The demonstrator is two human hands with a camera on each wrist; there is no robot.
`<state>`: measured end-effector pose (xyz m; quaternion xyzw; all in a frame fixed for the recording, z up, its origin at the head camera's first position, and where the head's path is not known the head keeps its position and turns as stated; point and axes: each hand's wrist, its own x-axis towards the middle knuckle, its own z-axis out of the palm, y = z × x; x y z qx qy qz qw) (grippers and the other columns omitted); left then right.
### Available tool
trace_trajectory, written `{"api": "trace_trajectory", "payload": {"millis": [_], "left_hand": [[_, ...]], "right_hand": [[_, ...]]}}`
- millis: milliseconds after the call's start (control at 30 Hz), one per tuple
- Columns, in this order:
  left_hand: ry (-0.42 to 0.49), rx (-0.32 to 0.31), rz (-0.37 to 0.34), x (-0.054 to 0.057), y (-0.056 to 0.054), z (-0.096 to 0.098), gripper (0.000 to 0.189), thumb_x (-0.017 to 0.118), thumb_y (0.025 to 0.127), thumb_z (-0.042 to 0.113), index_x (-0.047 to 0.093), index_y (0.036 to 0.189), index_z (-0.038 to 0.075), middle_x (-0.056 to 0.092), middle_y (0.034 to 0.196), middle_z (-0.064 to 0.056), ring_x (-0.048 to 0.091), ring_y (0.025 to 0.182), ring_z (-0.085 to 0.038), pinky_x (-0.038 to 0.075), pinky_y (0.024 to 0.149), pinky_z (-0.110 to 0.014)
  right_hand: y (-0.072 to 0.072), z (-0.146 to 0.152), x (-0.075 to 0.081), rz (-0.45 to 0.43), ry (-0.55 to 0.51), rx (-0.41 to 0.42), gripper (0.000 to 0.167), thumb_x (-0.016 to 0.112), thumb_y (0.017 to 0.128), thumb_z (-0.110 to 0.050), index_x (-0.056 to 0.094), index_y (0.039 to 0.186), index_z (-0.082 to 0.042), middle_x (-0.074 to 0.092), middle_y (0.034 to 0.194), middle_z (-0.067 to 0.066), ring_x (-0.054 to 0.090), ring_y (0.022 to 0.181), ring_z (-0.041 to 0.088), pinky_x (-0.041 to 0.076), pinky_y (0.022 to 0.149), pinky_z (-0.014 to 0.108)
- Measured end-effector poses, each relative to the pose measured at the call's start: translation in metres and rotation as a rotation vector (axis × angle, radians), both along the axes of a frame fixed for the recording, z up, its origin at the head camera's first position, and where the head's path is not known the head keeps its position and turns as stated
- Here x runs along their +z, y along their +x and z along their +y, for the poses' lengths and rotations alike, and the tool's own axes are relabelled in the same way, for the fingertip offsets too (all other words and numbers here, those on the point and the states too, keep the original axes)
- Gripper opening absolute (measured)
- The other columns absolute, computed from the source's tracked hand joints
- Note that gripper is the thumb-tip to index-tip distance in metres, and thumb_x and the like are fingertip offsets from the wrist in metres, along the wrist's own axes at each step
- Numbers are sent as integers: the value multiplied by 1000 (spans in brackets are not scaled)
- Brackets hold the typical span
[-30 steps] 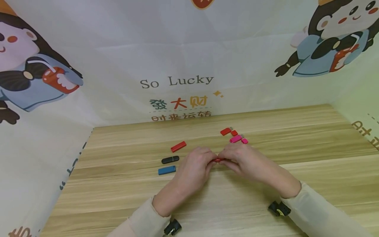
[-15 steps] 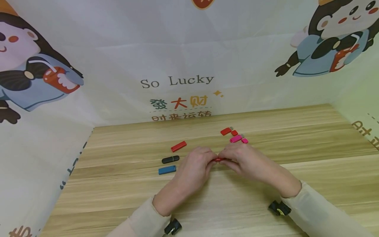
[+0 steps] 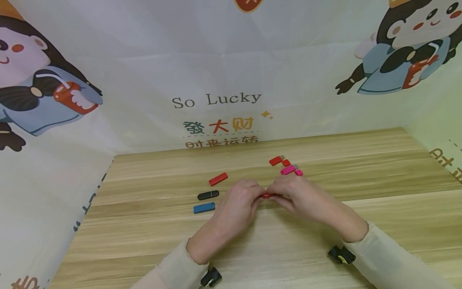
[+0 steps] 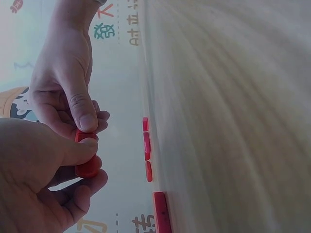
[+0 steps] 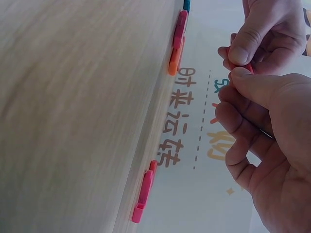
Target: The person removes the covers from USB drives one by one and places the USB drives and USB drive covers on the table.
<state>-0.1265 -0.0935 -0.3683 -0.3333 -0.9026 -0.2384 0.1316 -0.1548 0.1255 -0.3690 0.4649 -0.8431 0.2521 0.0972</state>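
Between my two hands is a small red USB flash drive (image 4: 86, 169), raised over the table in the wrist views. My left hand (image 3: 234, 206) pinches its longer part between thumb and fingers. From the other side, my right hand (image 3: 303, 196) grips the short end, thumb pressed flat on it in the left wrist view. The thumb tips nearly meet, and the fingers cover much of the drive. Just beyond the right hand lie a pink USB drive (image 3: 288, 169) with its cap (image 3: 298, 172) off, and a red USB drive (image 3: 275, 161) with its cap (image 3: 286, 163) beside it.
Left of the hands, a red USB drive (image 3: 218, 179), a black one (image 3: 208, 195) and a blue one (image 3: 204, 208) lie in a column on the wooden table (image 3: 144, 224). A printed white cloth (image 3: 144, 88) walls off the back and sides.
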Motion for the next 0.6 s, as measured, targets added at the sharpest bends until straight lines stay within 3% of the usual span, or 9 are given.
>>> {"api": "trace_trajectory", "payload": {"millis": [600], "left_hand": [[3, -7, -12, 0, 0, 0, 9, 73, 100, 4, 81, 103, 8, 73, 95, 1, 67, 92, -16, 57, 84, -32]], "right_hand": [[0, 0, 1, -26, 10, 2, 12, 79, 96, -4, 79, 106, -9, 74, 98, -3, 68, 88, 10, 60, 77, 29]]}}
